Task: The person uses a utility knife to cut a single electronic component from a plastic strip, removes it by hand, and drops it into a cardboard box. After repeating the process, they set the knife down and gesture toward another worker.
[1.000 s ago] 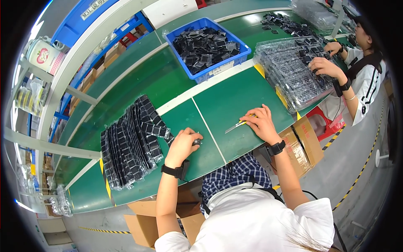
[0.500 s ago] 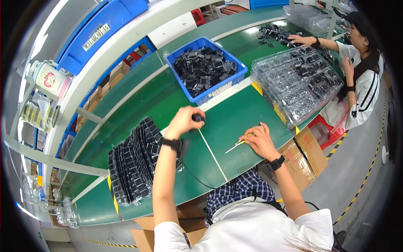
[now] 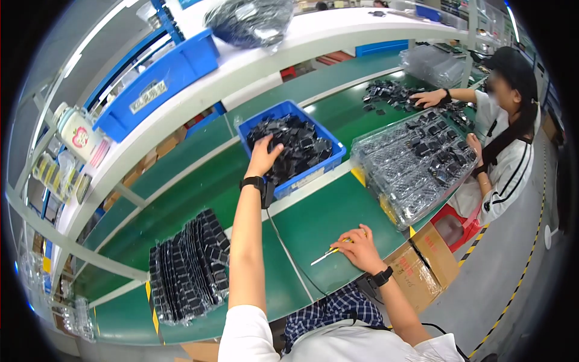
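Observation:
My left hand (image 3: 263, 158) reaches over the near left side of a blue bin (image 3: 335, 161) heaped with small flat black parts (image 3: 298, 143). Its thumb stands apart from the fingers, and the fingertips are at the parts; no held piece shows. Low over the green work surface, my right hand (image 3: 362, 249) grips a slim screwdriver (image 3: 324, 257) with a yellow handle, its thin metal shaft pointing left. Rows of black pieces in clear plastic trays (image 3: 190, 265) are stacked left of my left forearm.
To the right, a stack of clear blister trays (image 3: 416, 166) holds black parts. A co-worker (image 3: 503, 139) there reaches toward a loose black heap (image 3: 392, 95). A cable (image 3: 278, 235) crosses the surface. A shelf with a blue bin (image 3: 160, 84) runs above; a cardboard box (image 3: 422, 265) stands below.
My left hand has gone forward from the work surface to the blue bin; the small black thing it held no longer shows. My right hand keeps the screwdriver. The view has shifted.

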Tool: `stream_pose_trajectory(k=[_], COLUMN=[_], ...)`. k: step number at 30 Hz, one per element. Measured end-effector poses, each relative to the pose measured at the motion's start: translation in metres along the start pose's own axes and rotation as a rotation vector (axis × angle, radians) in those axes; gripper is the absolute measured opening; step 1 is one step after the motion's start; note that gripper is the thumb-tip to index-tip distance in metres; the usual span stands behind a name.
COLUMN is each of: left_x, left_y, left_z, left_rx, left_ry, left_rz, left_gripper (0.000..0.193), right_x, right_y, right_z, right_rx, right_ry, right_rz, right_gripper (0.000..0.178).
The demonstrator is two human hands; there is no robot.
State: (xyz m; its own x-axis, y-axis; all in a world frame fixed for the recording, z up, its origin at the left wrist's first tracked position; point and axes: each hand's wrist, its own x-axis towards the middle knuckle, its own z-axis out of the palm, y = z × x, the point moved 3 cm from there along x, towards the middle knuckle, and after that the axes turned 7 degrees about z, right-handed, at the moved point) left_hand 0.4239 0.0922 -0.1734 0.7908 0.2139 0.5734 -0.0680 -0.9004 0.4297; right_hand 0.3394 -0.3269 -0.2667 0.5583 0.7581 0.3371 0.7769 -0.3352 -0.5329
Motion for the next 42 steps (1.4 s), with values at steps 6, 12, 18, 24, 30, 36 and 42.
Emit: stream_pose_trajectory(k=[6, 12, 18, 24, 30, 36, 42], left_x=[-0.143, -0.342, -0.356, -0.366, -0.367, -0.366, -0.373], left_y=[0.168, 0.201, 0.155, 0.145, 0.206, 0.261, 0.269], left_z=[-0.088, -0.098, -0.107, -0.076, -0.049, -0.035, -0.04], left_rx=[-0.085, 0.143, 0.302, 0.334, 0.342, 0.258, 0.152], left_ry=[-0.009, -0.127, -0.111, -0.341, -0.363, -0.395, -0.439], left_rz=[0.018, -0.348, -0.399, -0.566, -0.455, -0.264, -0.175], left_gripper=[0.034, 0.048, 0.064, 0.065, 0.061, 0.068, 0.064], right_x=[-0.006, -0.003, -0.005, -0.005, -0.007, -0.007, -0.021], right_y=[0.007, 0.004, 0.0, 0.0, 0.0, -0.013, -0.045], right_z=[-0.015, -0.009, -0.01, -0.006, -0.007, -0.001, 0.012], right_rx=[-0.042, -0.044, -0.075, -0.09, -0.082, -0.091, -0.023], right_ry=[0.079, 0.048, 0.086, 0.082, 0.079, 0.13, 0.05], right_rz=[0.079, 0.034, 0.034, 0.051, 0.077, 0.119, 0.074], right_gripper=[0.028, 0.026, 0.023, 0.023, 0.024, 0.026, 0.029])
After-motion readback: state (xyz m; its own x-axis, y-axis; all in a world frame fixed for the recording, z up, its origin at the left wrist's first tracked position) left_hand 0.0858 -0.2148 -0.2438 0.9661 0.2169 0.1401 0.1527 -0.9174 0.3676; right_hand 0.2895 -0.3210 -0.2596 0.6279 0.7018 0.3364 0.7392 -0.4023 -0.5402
